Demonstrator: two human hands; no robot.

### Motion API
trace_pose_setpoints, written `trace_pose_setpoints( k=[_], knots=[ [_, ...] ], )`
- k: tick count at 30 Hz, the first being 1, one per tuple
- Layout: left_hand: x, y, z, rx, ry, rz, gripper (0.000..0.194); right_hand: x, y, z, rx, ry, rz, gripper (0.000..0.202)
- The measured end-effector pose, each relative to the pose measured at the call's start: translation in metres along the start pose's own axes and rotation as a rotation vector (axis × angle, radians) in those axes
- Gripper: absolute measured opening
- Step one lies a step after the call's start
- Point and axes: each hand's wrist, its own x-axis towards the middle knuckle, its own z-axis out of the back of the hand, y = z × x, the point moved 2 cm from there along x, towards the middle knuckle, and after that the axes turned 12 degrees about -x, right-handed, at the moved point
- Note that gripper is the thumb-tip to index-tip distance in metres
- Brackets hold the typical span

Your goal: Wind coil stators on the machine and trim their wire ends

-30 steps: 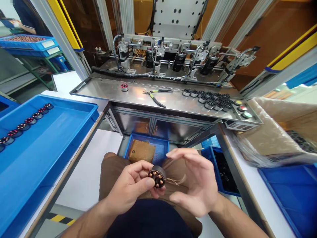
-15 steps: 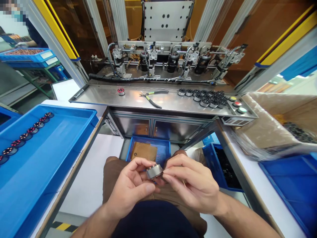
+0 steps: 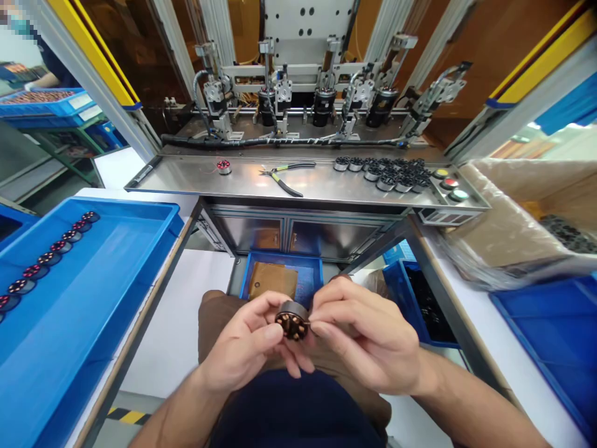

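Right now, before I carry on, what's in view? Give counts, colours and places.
Held coil: one, black-copper, low centre
Ledge: one, steel-grey, centre
Loose coil: one, red-silver, ledge's left
Pliers: one, black-green, ledge's middle
Parts: many, black-silver, ledge's right
Buttons: three, yellow, red, pale green, beside parts
Machine: one, silver-black, behind ledge
Tray: one, blue, left
Tray coils: at least eight, dark, in tray
Carton: one, brown, right
Bins: at least four, blue, right, floor, upper left
Co-worker: one, dark-clothed, upper left
Left hand: one, bare, gripping held coil
Right hand: one, bare, pinching at its edge

The coil core (image 3: 292, 319) seems black and copper, the tray (image 3: 116, 267) blue, the floor tape (image 3: 130, 416) black-and-yellow striped.
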Motion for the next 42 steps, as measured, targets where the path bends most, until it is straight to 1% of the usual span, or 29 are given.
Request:
trace_pose_setpoints(
  k=[4, 6, 7, 8, 9, 10, 12, 13, 14, 15, 16, 18, 20, 23, 24, 25, 26, 27, 29, 30, 31, 32, 34, 35, 36, 38, 40, 41, 42],
  knots=[
    [-0.004, -0.007, -0.003, 0.086, -0.112, -0.214, 0.028, 0.000, 0.000, -0.004, 0.001, -0.090, -0.129, 0.010],
    [-0.004, -0.009, -0.001, 0.089, -0.139, -0.319, 0.030, 0.001, 0.000, -0.005, 0.040, -0.091, -0.151, 0.009],
    [-0.003, -0.009, 0.000, 0.083, -0.150, -0.345, 0.032, 0.001, -0.001, -0.004, 0.064, -0.083, -0.140, 0.009],
    [-0.001, -0.009, 0.001, 0.083, -0.157, -0.329, 0.034, 0.000, -0.001, -0.004, 0.086, -0.067, -0.117, 0.009],
    [0.001, -0.007, 0.003, 0.086, -0.159, -0.261, 0.036, 0.000, -0.001, -0.004, 0.108, -0.047, -0.087, 0.008],
    [0.003, -0.005, 0.003, 0.085, -0.141, -0.155, 0.040, -0.001, -0.001, -0.003, 0.124, -0.027, -0.051, 0.009],
    [0.006, 0.000, 0.002, 0.067, -0.050, 0.079, 0.052, -0.002, 0.000, -0.001, 0.126, -0.001, -0.002, 0.010],
    [0.007, 0.002, 0.000, 0.052, 0.005, 0.151, 0.055, -0.003, 0.000, 0.000, 0.114, -0.005, 0.007, 0.010],
    [0.007, 0.002, -0.001, 0.042, 0.048, 0.170, 0.054, -0.003, 0.000, 0.001, 0.095, -0.015, 0.008, 0.010],
    [0.006, 0.001, -0.003, 0.042, 0.065, 0.142, 0.049, -0.003, 0.000, 0.002, 0.074, -0.030, 0.000, 0.010],
    [0.006, 0.000, -0.004, 0.050, 0.057, 0.085, 0.040, -0.003, 0.001, 0.003, 0.053, -0.050, -0.014, 0.009],
    [0.003, -0.003, -0.006, 0.076, 0.007, -0.060, 0.028, -0.003, 0.002, 0.003, 0.027, -0.083, -0.055, 0.009],
    [0.001, -0.006, -0.007, 0.108, -0.043, -0.192, 0.030, -0.001, 0.003, 0.002, 0.019, -0.104, -0.103, 0.011],
    [0.000, -0.010, -0.006, 0.108, -0.060, -0.387, 0.032, 0.001, 0.003, -0.001, 0.031, -0.121, -0.142, 0.012],
    [0.002, -0.010, -0.005, 0.088, -0.059, -0.419, 0.033, 0.001, 0.003, -0.002, 0.046, -0.120, -0.127, 0.012],
    [0.004, -0.010, -0.003, 0.068, -0.060, -0.413, 0.035, 0.002, 0.004, -0.002, 0.062, -0.114, -0.100, 0.011],
    [0.007, -0.009, -0.001, 0.054, -0.062, -0.351, 0.035, 0.002, 0.004, -0.002, 0.081, -0.101, -0.064, 0.010],
    [0.010, -0.007, 0.001, 0.040, -0.051, -0.231, 0.037, 0.003, 0.004, -0.002, 0.100, -0.084, -0.028, 0.009],
    [0.015, -0.002, 0.003, 0.004, 0.032, 0.066, 0.052, 0.003, 0.004, -0.001, 0.123, -0.056, 0.014, 0.009],
    [0.016, 0.000, 0.002, -0.013, 0.084, 0.176, 0.059, 0.003, 0.003, 0.000, 0.127, -0.048, 0.018, 0.009],
    [0.016, 0.001, 0.001, -0.026, 0.122, 0.222, 0.060, 0.003, 0.003, 0.001, 0.125, -0.048, 0.014, 0.010],
    [0.015, 0.001, 0.000, -0.026, 0.132, 0.204, 0.056, 0.003, 0.004, 0.002, 0.116, -0.054, 0.005, 0.010],
    [0.013, -0.003, -0.002, 0.007, 0.082, 0.054, 0.035, 0.002, 0.005, 0.004, 0.090, -0.074, -0.027, 0.010],
    [0.011, -0.005, -0.003, 0.030, 0.049, -0.033, 0.029, 0.001, 0.005, 0.004, 0.075, -0.080, -0.051, 0.010],
    [0.010, -0.006, -0.004, 0.051, 0.028, -0.111, 0.029, 0.001, 0.005, 0.004, 0.061, -0.086, -0.080, 0.011],
    [0.008, -0.008, -0.005, 0.079, 0.007, -0.263, 0.036, 0.000, 0.004, 0.003, 0.046, -0.095, -0.137, 0.011],
    [0.007, -0.007, -0.004, 0.096, -0.014, -0.396, 0.041, 0.000, 0.002, 0.001, 0.047, -0.103, -0.160, 0.011],
    [0.007, -0.007, -0.004, 0.108, -0.019, -0.427, 0.044, 0.000, 0.001, 0.000, 0.054, -0.102, -0.150, 0.010],
    [0.008, -0.005, -0.003, 0.128, -0.023, -0.427, 0.046, 0.000, 0.000, -0.001, 0.066, -0.100, -0.128, 0.010]
  ],
)
